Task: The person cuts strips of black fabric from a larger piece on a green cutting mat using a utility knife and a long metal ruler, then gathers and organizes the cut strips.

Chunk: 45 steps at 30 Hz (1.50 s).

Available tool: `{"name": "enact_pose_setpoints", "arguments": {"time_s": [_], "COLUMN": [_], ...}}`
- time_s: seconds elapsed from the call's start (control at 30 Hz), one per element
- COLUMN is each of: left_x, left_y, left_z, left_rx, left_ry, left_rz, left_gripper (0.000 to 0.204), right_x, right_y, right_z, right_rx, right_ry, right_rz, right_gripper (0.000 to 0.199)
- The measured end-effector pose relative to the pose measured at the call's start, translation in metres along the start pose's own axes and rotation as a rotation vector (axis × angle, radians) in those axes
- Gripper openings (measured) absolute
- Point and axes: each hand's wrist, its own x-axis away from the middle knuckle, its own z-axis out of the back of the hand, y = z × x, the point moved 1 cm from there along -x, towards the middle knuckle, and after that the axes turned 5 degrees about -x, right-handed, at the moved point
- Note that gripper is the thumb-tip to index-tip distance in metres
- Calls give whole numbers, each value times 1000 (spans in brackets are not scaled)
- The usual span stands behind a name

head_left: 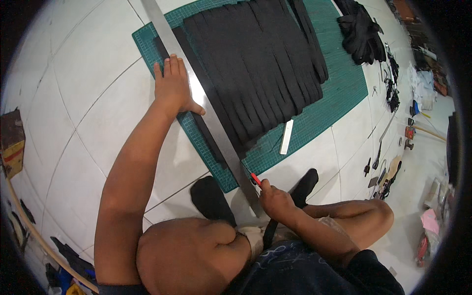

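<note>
A long metal ruler [217, 129] lies aslant over black fabric [250, 59] that is cut into many strips. Beneath them is a green cutting mat [339, 91]. My left hand [173, 87] presses flat on the ruler, its fingers stretched out and its thumb across the metal. Close to the ruler's near end, my right hand [278, 200] is closed around a red utility knife [256, 179]. The knife's tip is beside the ruler's right edge, near the mat's front edge; whether it touches the fabric I cannot tell. A narrow black strip [209, 142] shows left of the ruler.
A short white bar [286, 137] rests on the mat's near part. To the right lie a heap of black strips [361, 32] and several small tools on the white tiled floor [73, 98]. My feet in black socks [212, 196] are near the mat's front edge.
</note>
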Motion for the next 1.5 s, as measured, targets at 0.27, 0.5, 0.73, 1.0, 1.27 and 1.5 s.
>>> {"name": "enact_pose_setpoints", "arguments": {"time_s": [0.27,0.5,0.73,1.0,1.27,1.5], "left_x": [9,-1,-1,-4,1,-2], "left_y": [-9,-2,-3,2,-9,0], "left_z": [-8,-3,0,1,-7,0], "left_rx": [6,-60,-140,-185,-127,-152], "left_ry": [59,9,-99,-131,-40,-35], "left_rz": [62,48,12,-13,72,22], "left_gripper": [155,157,154,153,155,156], "right_x": [-79,-244,-271,-287,-230,-262], "right_y": [-81,-179,-230,-230,-205,-232], "right_z": [99,155,178,188,168,188], "right_rx": [-97,-149,-197,-146,-79,-164], "right_ry": [316,325,326,319,257,331], "right_rz": [289,219,245,264,229,212], "right_gripper": [21,35,39,45,41,47]}}
